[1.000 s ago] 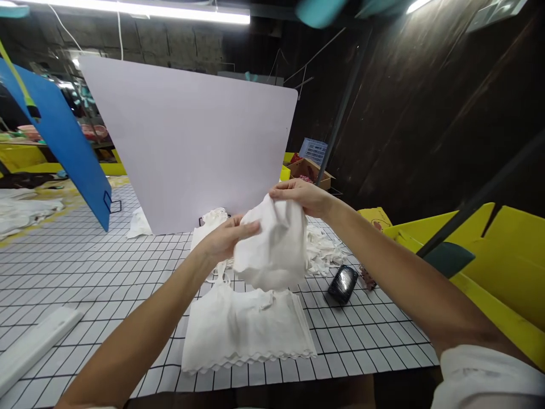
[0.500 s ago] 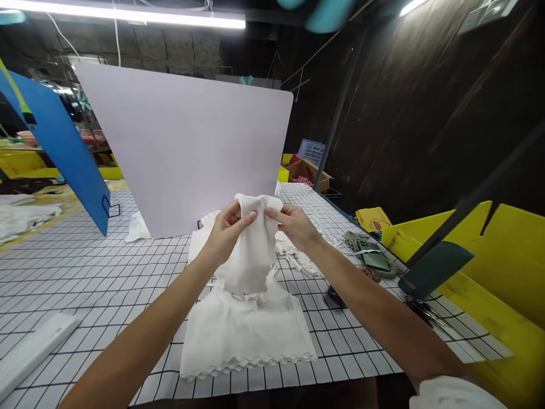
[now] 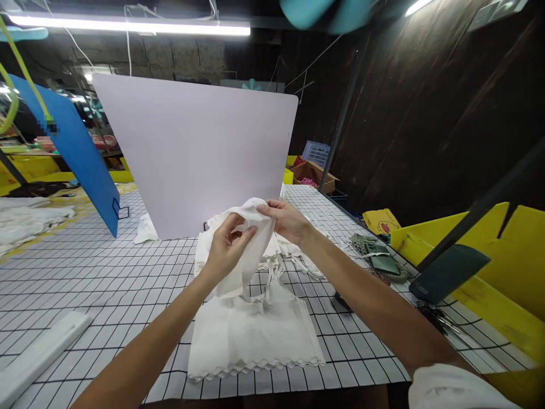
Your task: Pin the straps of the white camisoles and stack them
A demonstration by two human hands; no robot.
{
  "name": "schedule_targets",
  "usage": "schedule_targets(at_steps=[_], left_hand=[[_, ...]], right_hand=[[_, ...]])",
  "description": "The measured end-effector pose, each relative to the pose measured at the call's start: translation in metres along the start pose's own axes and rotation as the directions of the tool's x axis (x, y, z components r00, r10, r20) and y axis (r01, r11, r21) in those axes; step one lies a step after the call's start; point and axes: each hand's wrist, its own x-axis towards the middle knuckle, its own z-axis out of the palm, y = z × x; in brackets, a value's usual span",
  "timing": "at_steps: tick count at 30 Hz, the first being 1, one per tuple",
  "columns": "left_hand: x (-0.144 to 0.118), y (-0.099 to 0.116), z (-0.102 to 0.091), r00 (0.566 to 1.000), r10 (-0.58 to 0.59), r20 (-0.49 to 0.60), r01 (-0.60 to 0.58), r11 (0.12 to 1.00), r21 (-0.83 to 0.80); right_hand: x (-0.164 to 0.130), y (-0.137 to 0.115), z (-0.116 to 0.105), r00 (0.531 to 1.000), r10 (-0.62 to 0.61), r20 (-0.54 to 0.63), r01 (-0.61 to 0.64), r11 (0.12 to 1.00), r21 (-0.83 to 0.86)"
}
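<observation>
Both my hands hold a small white garment up above the gridded table. My left hand grips its left side with fingers curled into the cloth. My right hand pinches its upper edge from the right. Straps hang from it down to a flat stack of white garments with scalloped hems, lying just below. More loose white pieces lie behind the hands.
A pale upright board stands behind, a blue board to its left. A white bar lies at the near left. Yellow bins, a dark green item and scissors are on the right.
The garment was spread wide a second ago, then gathered narrower between both hands. My left hand has shifted lower on the cloth and the view has tilted slightly.
</observation>
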Motion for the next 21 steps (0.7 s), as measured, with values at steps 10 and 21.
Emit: schedule_targets(at_steps=[10, 21], left_hand=[[0.015, 0.007, -0.039, 0.993, -0.115, 0.017, 0.117, 0.981, -0.157], [0.038, 0.015, -0.026, 0.850, -0.281, 0.446, 0.385, 0.909, -0.160]], right_hand=[[0.002, -0.044, 0.004, 0.906, 0.159, 0.392, -0.007, 0.932, -0.362], [-0.010, -0.080, -0.028, 0.910, 0.270, 0.316, -0.002, 0.764, -0.645]])
